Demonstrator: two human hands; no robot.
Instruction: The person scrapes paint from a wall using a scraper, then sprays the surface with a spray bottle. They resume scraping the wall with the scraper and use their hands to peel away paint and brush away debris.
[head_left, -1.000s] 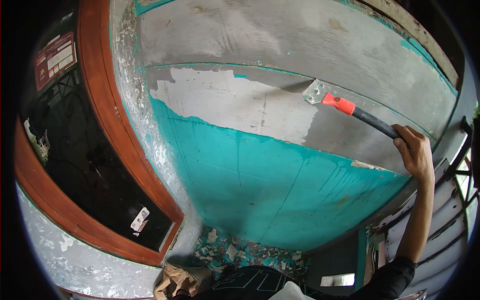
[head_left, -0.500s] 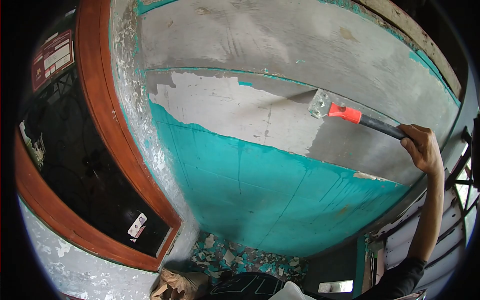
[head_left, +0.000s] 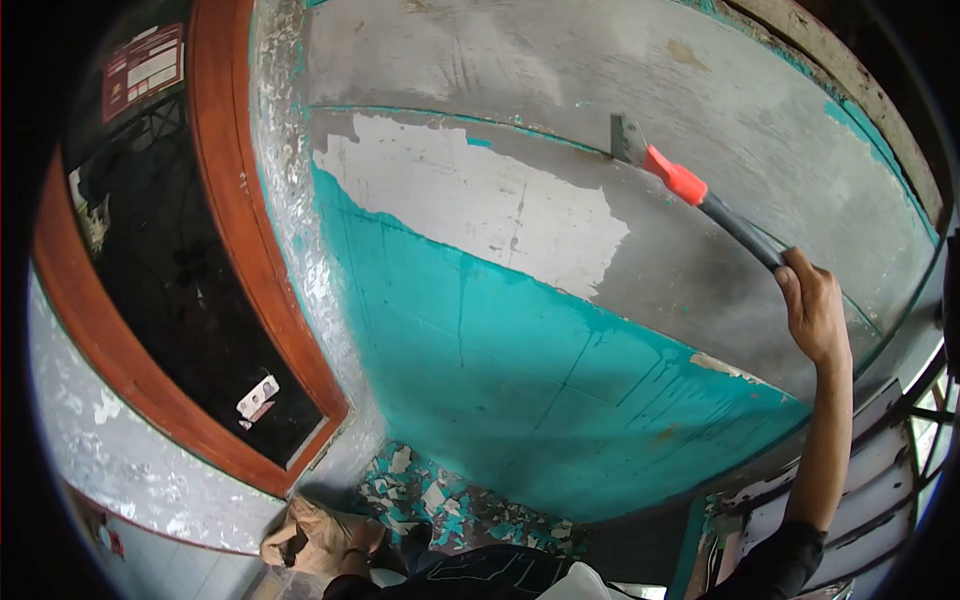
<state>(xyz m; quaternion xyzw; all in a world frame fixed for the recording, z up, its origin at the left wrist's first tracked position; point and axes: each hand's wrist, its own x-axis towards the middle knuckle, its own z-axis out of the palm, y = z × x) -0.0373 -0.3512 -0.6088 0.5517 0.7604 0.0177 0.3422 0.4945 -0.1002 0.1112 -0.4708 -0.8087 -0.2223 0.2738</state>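
My right hand (head_left: 815, 305) is closed round the dark handle of a long scraper (head_left: 685, 185) with a red collar. Its flat blade lies at the horizontal groove in the bare grey upper part of the wall (head_left: 450, 60). Below, a pale patch (head_left: 480, 205) borders the turquoise paint (head_left: 470, 350), which has dark drips. Low in the view, my left hand (head_left: 369, 536) shows beside a crumpled brown bag (head_left: 303, 535), a band on its wrist; its fingers are too small and dark to make out.
Turquoise and pale paint flakes (head_left: 440, 500) litter the floor at the wall's foot. On the left stands a brown wooden frame (head_left: 225, 180) with dark glass and stickers. A slatted, barred opening (head_left: 875, 485) is at the lower right.
The scraper blade has moved up from the pale patch's edge to the groove, and less of the pale patch remains at its right end. My left hand has come into view by the bag.
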